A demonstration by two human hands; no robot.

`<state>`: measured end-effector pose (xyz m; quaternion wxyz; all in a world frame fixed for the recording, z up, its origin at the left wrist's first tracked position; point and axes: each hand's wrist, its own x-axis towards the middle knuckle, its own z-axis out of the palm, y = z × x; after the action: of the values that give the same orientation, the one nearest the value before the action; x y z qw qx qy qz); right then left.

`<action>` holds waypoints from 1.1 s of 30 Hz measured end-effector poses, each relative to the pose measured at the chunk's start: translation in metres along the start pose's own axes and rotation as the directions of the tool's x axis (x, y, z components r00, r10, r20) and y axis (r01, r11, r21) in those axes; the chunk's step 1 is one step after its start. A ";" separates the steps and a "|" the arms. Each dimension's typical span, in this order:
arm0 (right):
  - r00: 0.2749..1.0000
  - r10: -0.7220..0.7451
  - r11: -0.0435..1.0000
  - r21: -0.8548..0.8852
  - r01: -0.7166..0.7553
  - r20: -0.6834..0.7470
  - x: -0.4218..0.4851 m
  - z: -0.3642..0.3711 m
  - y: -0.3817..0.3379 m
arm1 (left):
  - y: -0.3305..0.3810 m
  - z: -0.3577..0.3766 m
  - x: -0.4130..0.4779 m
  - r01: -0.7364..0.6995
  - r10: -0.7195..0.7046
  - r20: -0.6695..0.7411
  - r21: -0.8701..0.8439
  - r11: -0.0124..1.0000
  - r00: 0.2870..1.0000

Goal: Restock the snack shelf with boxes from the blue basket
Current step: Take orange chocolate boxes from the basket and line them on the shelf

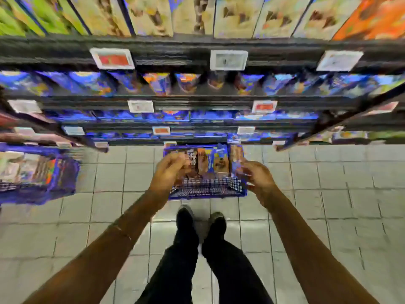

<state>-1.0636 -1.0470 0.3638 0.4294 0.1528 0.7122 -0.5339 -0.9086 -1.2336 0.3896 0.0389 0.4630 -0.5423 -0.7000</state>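
A blue basket (208, 193) stands on the tiled floor just ahead of my feet, against the foot of the snack shelf (197, 102). Several brown and blue snack boxes (213, 162) stand upright in its far half; the near half shows bare mesh. My left hand (169, 172) hovers over the basket's left side with its fingers loosely curled, nothing visibly in them. Over the right rim is my right hand (256, 176), fingers also apart and holding nothing. The frame is blurred.
Shelf levels rise in front, packed with blue packs and, on top, beige boxes (236, 16); price tags (229, 59) line the shelf edges. A second blue basket (39, 172) full of goods sits at the left. My shoes (201, 220) are on grey tiles.
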 end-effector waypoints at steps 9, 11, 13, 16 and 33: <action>0.956 -0.190 0.935 -0.337 0.107 -0.225 0.205 -0.011 0.161 | -0.202 0.027 0.142 0.108 -0.109 0.020 0.057 0.993 0.994; 0.899 -0.354 0.855 -0.479 0.199 -0.258 0.257 -0.013 0.184 | -0.248 0.040 0.184 0.162 -0.164 0.018 0.065 0.985 0.986; 0.844 -0.480 0.757 -0.600 0.260 -0.240 0.309 -0.010 0.209 | -0.289 0.053 0.223 0.171 -0.172 0.032 0.034 0.985 0.985; 0.786 -0.585 0.611 -0.746 0.265 -0.200 0.365 -0.005 0.238 | -0.324 0.075 0.270 0.183 -0.181 0.035 -0.057 0.981 0.983; 0.491 -0.810 0.581 -0.327 0.745 -0.322 0.385 -0.027 0.266 | -0.338 0.118 0.287 -0.108 0.104 0.087 0.039 0.993 0.991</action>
<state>-1.1213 -1.0140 -0.1004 -0.0208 -0.1013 0.8167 -0.5677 -1.0014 -1.1701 -0.0549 0.0429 0.4040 -0.5826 -0.7039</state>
